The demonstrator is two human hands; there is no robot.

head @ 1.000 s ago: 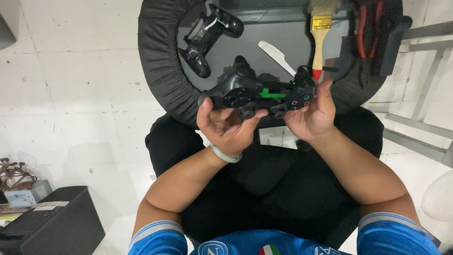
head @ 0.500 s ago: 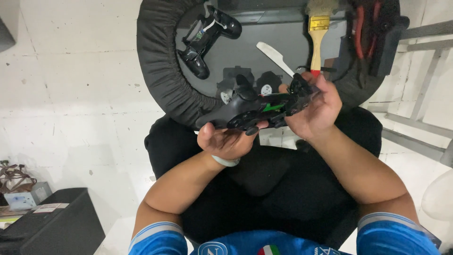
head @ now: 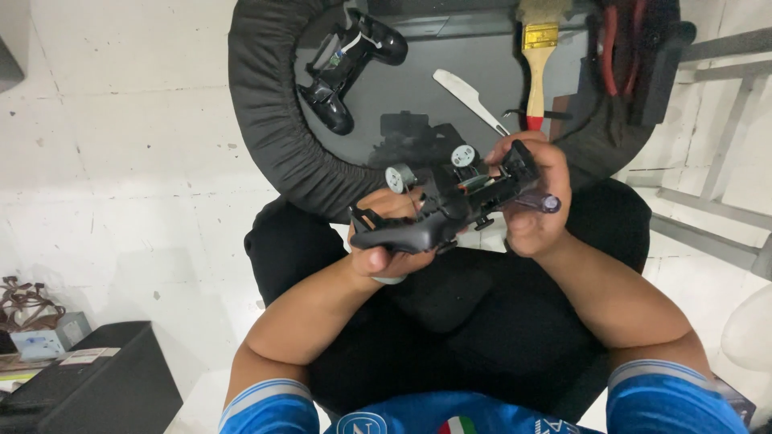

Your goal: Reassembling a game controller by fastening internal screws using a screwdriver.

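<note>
Here, an opened black game controller with its insides showing sits above the person's lap, gripped at both ends: the left hand curls around its left grip, the right hand clamps its right side. Beyond it, on a round tray, lie a second controller, a white plastic tool and a paintbrush.

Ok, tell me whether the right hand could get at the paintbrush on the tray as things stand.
Probably not right away: the right hand is gripping the opened game controller together with the left hand. The paintbrush lies uncovered just beyond it on the tray, so nothing blocks the path once that hand lets go.
</note>
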